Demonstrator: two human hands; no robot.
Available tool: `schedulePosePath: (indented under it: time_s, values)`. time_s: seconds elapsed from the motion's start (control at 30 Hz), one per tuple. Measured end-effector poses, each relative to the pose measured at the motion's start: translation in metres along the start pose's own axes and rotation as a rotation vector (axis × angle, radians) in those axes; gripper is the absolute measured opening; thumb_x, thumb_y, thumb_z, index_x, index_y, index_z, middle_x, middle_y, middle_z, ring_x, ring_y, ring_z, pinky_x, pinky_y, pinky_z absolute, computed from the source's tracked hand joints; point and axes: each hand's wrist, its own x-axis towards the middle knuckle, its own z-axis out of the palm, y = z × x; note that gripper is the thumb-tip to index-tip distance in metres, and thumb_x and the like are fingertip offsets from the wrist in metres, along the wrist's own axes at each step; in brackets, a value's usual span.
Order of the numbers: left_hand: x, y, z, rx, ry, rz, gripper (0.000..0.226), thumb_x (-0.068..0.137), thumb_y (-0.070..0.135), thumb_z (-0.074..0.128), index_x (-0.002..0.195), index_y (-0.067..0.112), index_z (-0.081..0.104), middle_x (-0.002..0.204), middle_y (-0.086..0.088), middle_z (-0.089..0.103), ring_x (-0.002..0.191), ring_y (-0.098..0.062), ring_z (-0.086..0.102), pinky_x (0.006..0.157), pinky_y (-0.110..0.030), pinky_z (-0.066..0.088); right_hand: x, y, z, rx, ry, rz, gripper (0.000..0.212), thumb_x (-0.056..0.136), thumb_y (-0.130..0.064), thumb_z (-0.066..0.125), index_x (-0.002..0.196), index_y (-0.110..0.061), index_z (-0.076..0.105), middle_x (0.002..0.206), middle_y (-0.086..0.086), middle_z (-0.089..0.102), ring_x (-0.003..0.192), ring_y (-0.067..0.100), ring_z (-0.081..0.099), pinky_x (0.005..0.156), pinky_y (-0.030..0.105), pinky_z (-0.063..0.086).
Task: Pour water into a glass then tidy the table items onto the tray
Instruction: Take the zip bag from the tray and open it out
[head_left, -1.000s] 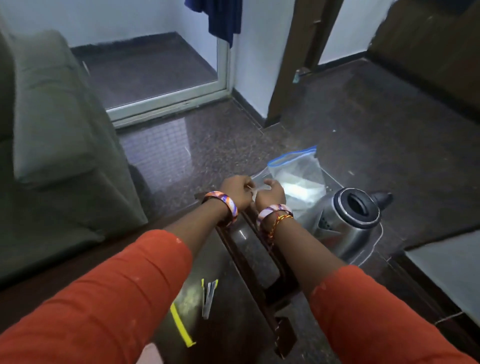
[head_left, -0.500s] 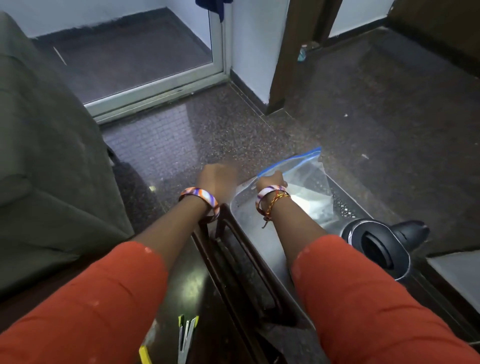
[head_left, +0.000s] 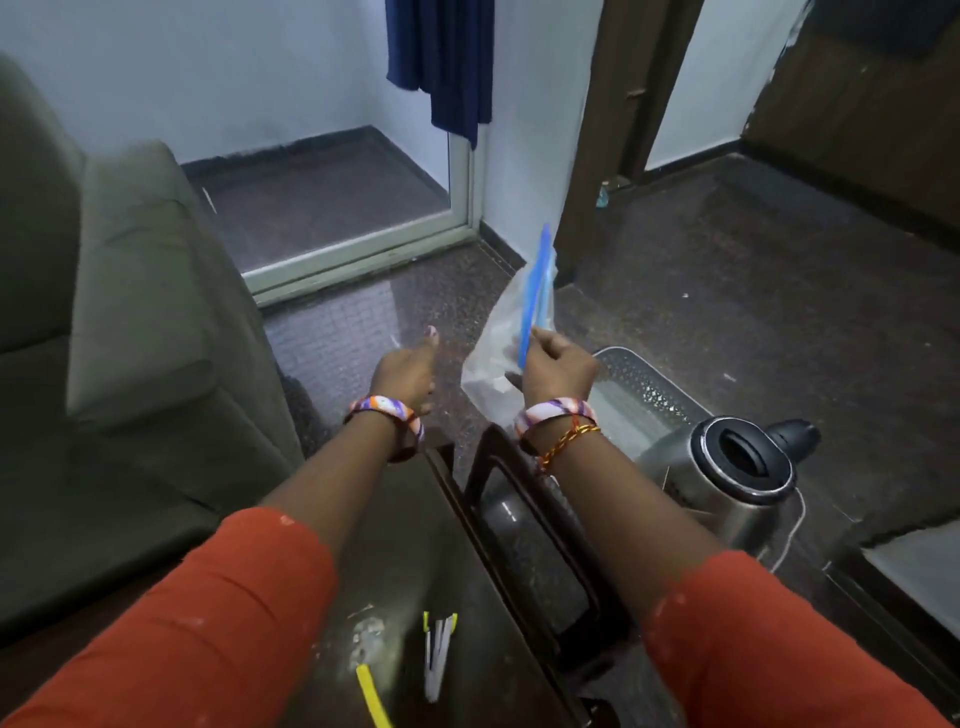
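My right hand (head_left: 558, 366) grips a clear plastic zip bag (head_left: 511, 332) with a blue seal strip, holding it upright above the far end of the table. My left hand (head_left: 408, 371) hovers beside it to the left, fingers curled, thumb raised, and nothing shows in it. A metal mesh tray (head_left: 644, 395) lies just right of my right hand. A steel electric kettle (head_left: 727, 478) with a black lid opening stands at the tray's near right side. No glass is visible.
Several yellow and white sticks (head_left: 431, 654) lie on the dark table (head_left: 395, 571) near me. A dark wooden frame (head_left: 519, 509) runs along the table. A grey-green sofa (head_left: 119, 338) stands at left. The floor is dark stone.
My right hand has lifted the bag from lying flat on the tray to standing upright. My left hand has let go and moved left. The camera has tilted up.
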Motion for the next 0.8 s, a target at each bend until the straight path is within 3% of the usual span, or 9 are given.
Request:
schedulePosePath:
  time_s: [0.07, 0.17, 0.23, 0.33, 0.4, 0.5, 0.67, 0.73, 0.8]
  values:
    - [-0.027, -0.011, -0.032, -0.126, 0.116, -0.16, 0.067, 0.09, 0.055, 0.039, 0.128, 0.001, 0.049, 0.125, -0.017, 0.056, 0.116, -0.034, 0.053, 0.096, -0.042, 0.042, -0.036, -0.011, 0.011, 0.15, -0.176, 0.052, 0.017, 0.085, 0.005, 0.059, 0.076, -0.008, 0.066, 0.064, -0.002, 0.061, 0.061, 0.012, 0.056, 0.048, 0.021, 0.056]
    - [-0.072, -0.032, -0.084, -0.651, -0.081, -0.512, 0.081, 0.088, 0.061, 0.036, 0.148, 0.011, 0.015, 0.154, -0.017, 0.025, 0.137, -0.04, 0.033, 0.111, -0.056, 0.021, -0.089, -0.019, 0.026, 0.327, -0.36, 0.148, 0.029, 0.086, 0.013, 0.054, 0.071, -0.011, 0.062, 0.049, -0.004, 0.067, 0.056, 0.014, 0.061, 0.045, 0.019, 0.055]
    - [-0.093, -0.043, -0.117, -0.846, -0.241, -0.541, 0.087, 0.086, 0.062, 0.038, 0.145, 0.0, 0.019, 0.147, -0.028, 0.033, 0.133, -0.041, 0.038, 0.106, -0.058, 0.029, -0.121, -0.019, 0.035, 0.379, -0.456, 0.192, 0.028, 0.088, 0.013, 0.048, 0.077, -0.008, 0.063, 0.055, 0.0, 0.07, 0.054, 0.015, 0.066, 0.047, 0.022, 0.056]
    - [-0.116, -0.047, -0.169, -1.03, -0.201, -0.348, 0.054, 0.09, 0.047, 0.048, 0.105, -0.005, 0.052, 0.095, -0.024, 0.064, 0.079, -0.032, 0.069, 0.067, -0.045, 0.058, -0.166, -0.015, 0.044, 0.345, -0.585, 0.225, 0.024, 0.09, 0.012, 0.042, 0.093, -0.001, 0.062, 0.087, 0.014, 0.065, 0.075, 0.024, 0.063, 0.05, 0.026, 0.059]
    - [-0.133, -0.044, -0.205, -1.065, -0.105, -0.209, 0.021, 0.094, 0.021, 0.049, 0.085, 0.002, 0.056, 0.061, -0.014, 0.071, 0.046, -0.023, 0.069, 0.043, -0.033, 0.056, -0.194, -0.012, 0.043, 0.216, -0.658, 0.196, 0.028, 0.092, 0.011, 0.042, 0.115, 0.007, 0.057, 0.094, 0.015, 0.063, 0.079, 0.024, 0.061, 0.05, 0.025, 0.059]
    - [-0.159, -0.043, -0.256, -0.996, -0.021, -0.04, 0.024, 0.094, 0.0, 0.04, 0.078, 0.007, 0.055, 0.043, -0.005, 0.068, 0.043, -0.018, 0.067, 0.058, -0.032, 0.057, -0.236, -0.007, 0.035, -0.068, -0.797, 0.055, 0.035, 0.091, 0.01, 0.048, 0.126, 0.008, 0.051, 0.072, 0.003, 0.073, 0.062, 0.014, 0.07, 0.047, 0.021, 0.056]
    - [-0.204, -0.047, -0.298, -1.075, -0.033, 0.016, 0.015, 0.095, 0.013, 0.044, 0.087, 0.009, 0.056, 0.084, -0.005, 0.066, 0.095, -0.021, 0.057, 0.098, -0.034, 0.041, -0.299, -0.014, 0.042, -0.689, -0.785, -0.256, 0.033, 0.088, 0.003, 0.056, 0.121, 0.001, 0.056, 0.09, 0.015, 0.067, 0.067, 0.011, 0.073, 0.054, 0.02, 0.053]
    - [-0.212, -0.054, -0.308, -1.126, -0.034, 0.041, 0.015, 0.096, 0.015, 0.044, 0.092, 0.009, 0.058, 0.081, -0.003, 0.069, 0.092, -0.022, 0.058, 0.101, -0.035, 0.042, -0.311, -0.017, 0.046, -1.112, -0.593, -0.576, 0.033, 0.086, -0.014, 0.062, 0.116, -0.001, 0.06, 0.111, 0.02, 0.066, 0.1, 0.03, 0.066, 0.073, 0.029, 0.049]
    - [-0.218, -0.061, -0.316, -1.122, -0.005, 0.077, 0.014, 0.094, 0.013, 0.046, 0.094, 0.008, 0.059, 0.078, -0.008, 0.073, 0.085, -0.024, 0.059, 0.097, -0.04, 0.045, -0.322, -0.019, 0.048, -1.081, -0.482, -0.654, 0.033, 0.084, -0.028, 0.063, 0.108, -0.005, 0.065, 0.11, 0.018, 0.068, 0.101, 0.036, 0.063, 0.079, 0.034, 0.049]
